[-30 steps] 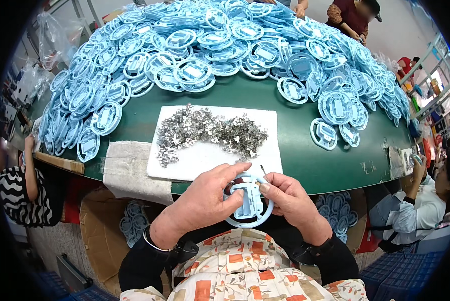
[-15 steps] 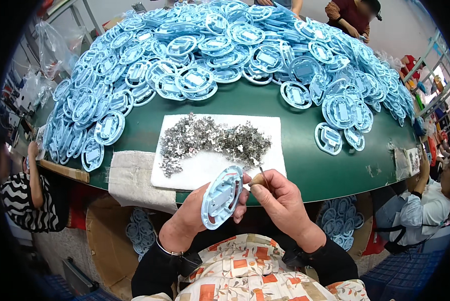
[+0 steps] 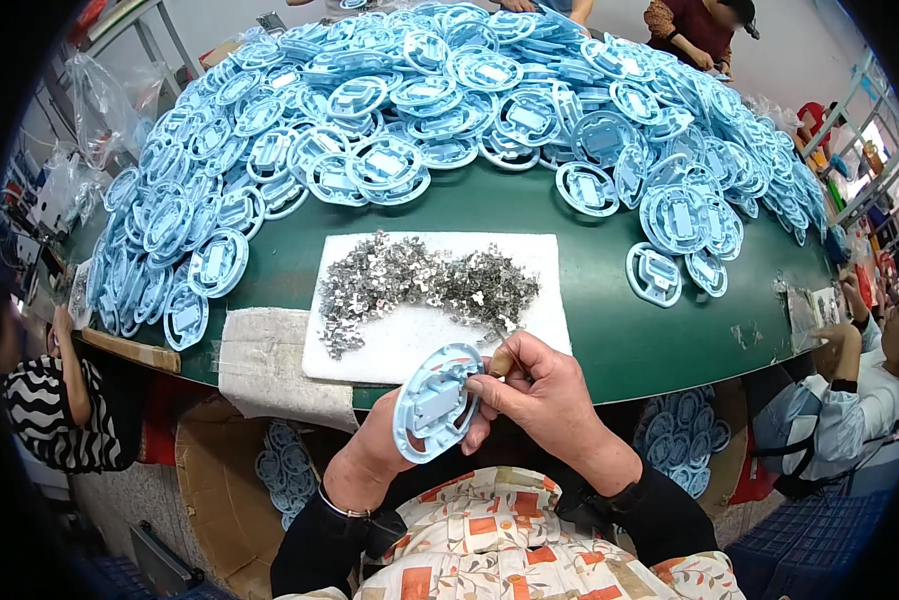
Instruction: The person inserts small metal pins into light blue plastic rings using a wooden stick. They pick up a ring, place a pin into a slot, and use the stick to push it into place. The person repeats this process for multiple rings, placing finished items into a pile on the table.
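Far left, a seated co-worker in a striped top [image 3: 44, 415] leans at the table edge. Just right of that, blue round parts [image 3: 184, 265] heaped along the green table [image 3: 619, 330], pile running across the whole back.

Mid-frame: white foam pad [image 3: 419, 345] lying flat near the table's front edge, scatter of small metal clips [image 3: 424, 285] across its upper half. Grey cloth [image 3: 264, 360] tucked beside the pad's left side, touching it.

Below the pad, left hand [image 3: 384, 455] mostly hidden behind the blue round frame [image 3: 434, 400]; gripping it from behind, fingers wrapped on the rim, so closed on the part. Frame now tipped up nearly on edge, face turned toward the right hand. A sec ago, lay flat between both hands, lower over the lap; half a sec ago, already lifted and tilted. Now a touch higher, up at the table's front lip, overlapping the pad's near edge.

Right hand [image 3: 539, 395] pinched shut, thumb and forefinger pressed together at the frame's right rim, around sth small & brownish; too small to tell what. Before, that hand sat beside the part; now touching it at the centre slot area. Looks like fitting work underway on this piece, not finished.

Right side: loose blue frames [image 3: 654, 275] lying singly on the green. Far right, another person's sleeve [image 3: 849, 395] at the rim.
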Motion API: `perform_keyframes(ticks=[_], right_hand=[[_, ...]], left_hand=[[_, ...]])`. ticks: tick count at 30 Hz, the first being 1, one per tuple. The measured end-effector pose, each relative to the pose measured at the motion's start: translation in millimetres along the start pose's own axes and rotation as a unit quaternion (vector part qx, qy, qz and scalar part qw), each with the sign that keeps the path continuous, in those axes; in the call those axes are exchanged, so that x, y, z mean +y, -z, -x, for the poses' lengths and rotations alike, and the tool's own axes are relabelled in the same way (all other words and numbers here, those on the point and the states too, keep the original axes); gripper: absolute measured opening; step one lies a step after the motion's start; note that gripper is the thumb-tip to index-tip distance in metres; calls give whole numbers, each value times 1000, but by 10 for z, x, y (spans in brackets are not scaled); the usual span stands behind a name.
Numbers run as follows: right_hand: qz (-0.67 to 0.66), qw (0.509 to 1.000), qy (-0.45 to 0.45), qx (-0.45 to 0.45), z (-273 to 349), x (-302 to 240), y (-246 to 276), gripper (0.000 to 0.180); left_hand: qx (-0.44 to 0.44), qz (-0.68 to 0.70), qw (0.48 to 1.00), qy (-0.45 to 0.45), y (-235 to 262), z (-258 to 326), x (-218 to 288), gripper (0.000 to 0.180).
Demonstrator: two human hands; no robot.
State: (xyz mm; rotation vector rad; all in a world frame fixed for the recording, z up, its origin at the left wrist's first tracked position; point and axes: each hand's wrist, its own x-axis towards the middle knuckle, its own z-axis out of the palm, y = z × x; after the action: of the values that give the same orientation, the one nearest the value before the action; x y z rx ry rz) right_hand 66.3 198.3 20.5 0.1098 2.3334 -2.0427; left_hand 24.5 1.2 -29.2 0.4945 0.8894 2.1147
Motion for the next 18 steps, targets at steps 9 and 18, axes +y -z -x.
perform_keyframes(ticks=[9, 18], right_hand=[[56, 996, 63, -26, 128, -93, 92, 16], [-41, 997, 60, -19, 283, -99, -69, 27]], left_hand=[[-22, 242, 970, 22, 113, 15, 85, 66], [195, -54, 978, 46, -188, 78, 157, 50]])
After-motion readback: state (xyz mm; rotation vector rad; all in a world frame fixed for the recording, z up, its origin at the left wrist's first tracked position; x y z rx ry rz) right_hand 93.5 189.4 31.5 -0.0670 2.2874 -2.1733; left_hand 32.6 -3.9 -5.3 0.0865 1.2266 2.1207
